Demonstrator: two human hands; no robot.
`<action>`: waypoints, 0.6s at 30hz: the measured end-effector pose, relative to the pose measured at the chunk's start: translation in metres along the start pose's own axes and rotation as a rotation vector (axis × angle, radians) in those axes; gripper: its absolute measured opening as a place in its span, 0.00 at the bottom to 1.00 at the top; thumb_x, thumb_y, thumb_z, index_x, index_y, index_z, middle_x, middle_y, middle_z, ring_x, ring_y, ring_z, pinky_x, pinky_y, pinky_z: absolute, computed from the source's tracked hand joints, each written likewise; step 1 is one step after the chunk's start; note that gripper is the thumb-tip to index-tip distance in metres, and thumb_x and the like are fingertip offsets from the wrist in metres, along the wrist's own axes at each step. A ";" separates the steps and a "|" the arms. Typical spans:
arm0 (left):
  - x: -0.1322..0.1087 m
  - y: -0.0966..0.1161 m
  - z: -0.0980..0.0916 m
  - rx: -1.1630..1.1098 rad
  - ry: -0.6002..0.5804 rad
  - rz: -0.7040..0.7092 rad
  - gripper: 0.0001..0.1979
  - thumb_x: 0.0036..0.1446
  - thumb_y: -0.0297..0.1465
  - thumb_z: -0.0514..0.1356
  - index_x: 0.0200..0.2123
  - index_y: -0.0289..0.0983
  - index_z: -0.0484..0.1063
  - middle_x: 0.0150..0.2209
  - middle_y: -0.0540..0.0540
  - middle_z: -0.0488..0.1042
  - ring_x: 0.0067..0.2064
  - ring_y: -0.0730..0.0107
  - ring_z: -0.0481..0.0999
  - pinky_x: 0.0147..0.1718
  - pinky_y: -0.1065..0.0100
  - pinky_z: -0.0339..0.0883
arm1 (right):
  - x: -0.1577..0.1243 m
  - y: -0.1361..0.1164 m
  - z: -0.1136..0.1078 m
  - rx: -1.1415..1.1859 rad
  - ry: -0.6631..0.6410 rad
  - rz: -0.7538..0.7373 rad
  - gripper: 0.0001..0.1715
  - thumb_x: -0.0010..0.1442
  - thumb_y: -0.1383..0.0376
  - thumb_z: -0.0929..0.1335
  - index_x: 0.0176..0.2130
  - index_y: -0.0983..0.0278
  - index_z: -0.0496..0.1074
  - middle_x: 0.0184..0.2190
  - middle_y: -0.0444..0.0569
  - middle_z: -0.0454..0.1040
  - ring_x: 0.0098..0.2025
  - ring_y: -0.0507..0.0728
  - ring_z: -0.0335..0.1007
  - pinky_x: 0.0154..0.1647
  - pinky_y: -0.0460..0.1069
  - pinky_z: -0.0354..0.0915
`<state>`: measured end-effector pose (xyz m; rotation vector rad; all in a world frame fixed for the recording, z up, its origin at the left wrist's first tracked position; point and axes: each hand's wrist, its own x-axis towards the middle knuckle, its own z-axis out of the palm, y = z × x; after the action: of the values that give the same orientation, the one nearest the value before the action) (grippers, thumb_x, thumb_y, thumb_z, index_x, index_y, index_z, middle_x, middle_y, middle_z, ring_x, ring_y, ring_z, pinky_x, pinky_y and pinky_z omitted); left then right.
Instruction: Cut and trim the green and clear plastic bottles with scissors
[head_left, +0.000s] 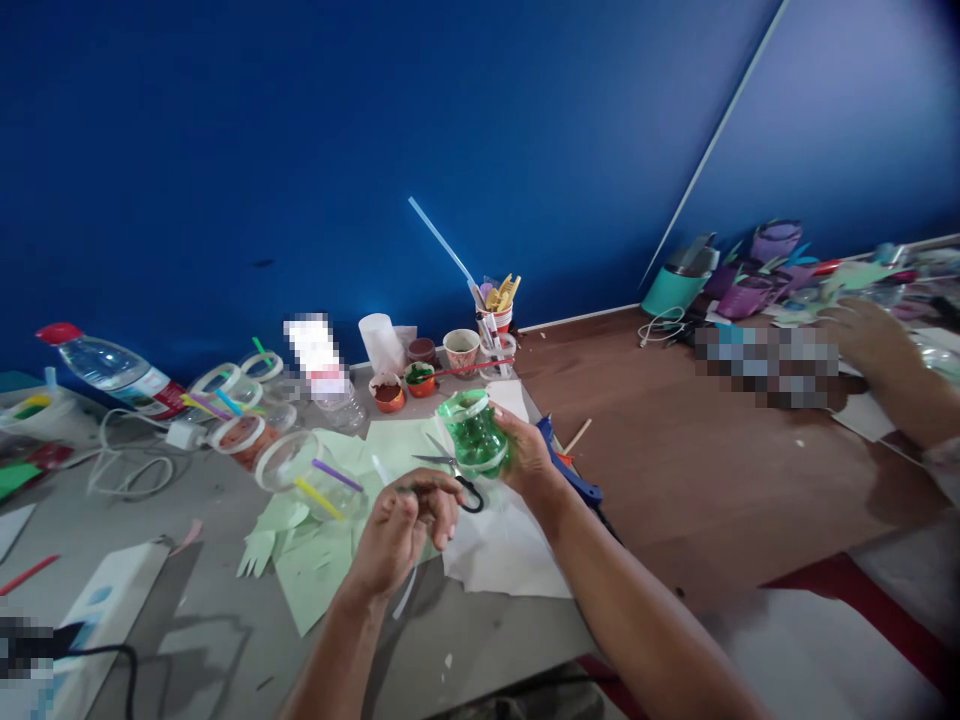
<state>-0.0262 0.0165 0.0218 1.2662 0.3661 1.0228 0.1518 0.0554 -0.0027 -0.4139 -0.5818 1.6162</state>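
Observation:
My right hand (525, 450) grips a green cut plastic bottle piece (472, 432) with a white band round its rim and another near its lower end. My left hand (409, 525) is raised below and left of it, fingers loosely bent and apart, holding nothing. Its fingertips are by the black handle of the scissors (454, 464); whether they touch cannot be made out. Beneath lie pale green paper sheets (300, 590) and a white sheet (502, 550). A blue glue gun (574, 470) lies just right of my right hand.
Clear plastic cups with coloured straws (289, 465) stand at left, near a red-capped bottle (112, 365). Small paint pots (388, 393) and a cup of brushes (495, 318) line the blue wall. A power strip (112, 610) lies front left. Another person's hand (870, 335) is at right.

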 end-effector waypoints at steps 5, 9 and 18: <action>-0.010 0.000 0.017 0.331 -0.250 0.028 0.32 0.59 0.55 0.46 0.54 0.41 0.70 0.55 0.37 0.71 0.57 0.49 0.68 0.56 0.52 0.58 | -0.002 0.001 0.003 -0.003 0.026 -0.007 0.14 0.49 0.61 0.70 0.37 0.63 0.74 0.32 0.44 0.78 0.33 0.55 0.73 0.34 0.48 0.68; -0.014 -0.020 0.039 0.783 -0.619 0.193 0.45 0.53 0.57 0.52 0.68 0.45 0.43 0.68 0.38 0.50 0.68 0.40 0.44 0.63 0.41 0.34 | -0.004 0.002 0.005 -0.040 0.016 0.025 0.14 0.51 0.61 0.69 0.39 0.62 0.73 0.32 0.45 0.78 0.36 0.57 0.74 0.36 0.50 0.69; -0.021 -0.026 0.046 0.604 -0.686 0.158 0.38 0.57 0.54 0.50 0.66 0.46 0.50 0.47 0.39 0.77 0.51 0.49 0.74 0.61 0.44 0.47 | -0.002 -0.001 0.004 0.043 0.040 0.050 0.13 0.48 0.62 0.70 0.36 0.62 0.71 0.30 0.46 0.78 0.34 0.59 0.74 0.32 0.51 0.70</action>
<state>0.0073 -0.0274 0.0067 2.1231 0.0311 0.5521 0.1509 0.0532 0.0009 -0.4314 -0.5091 1.6614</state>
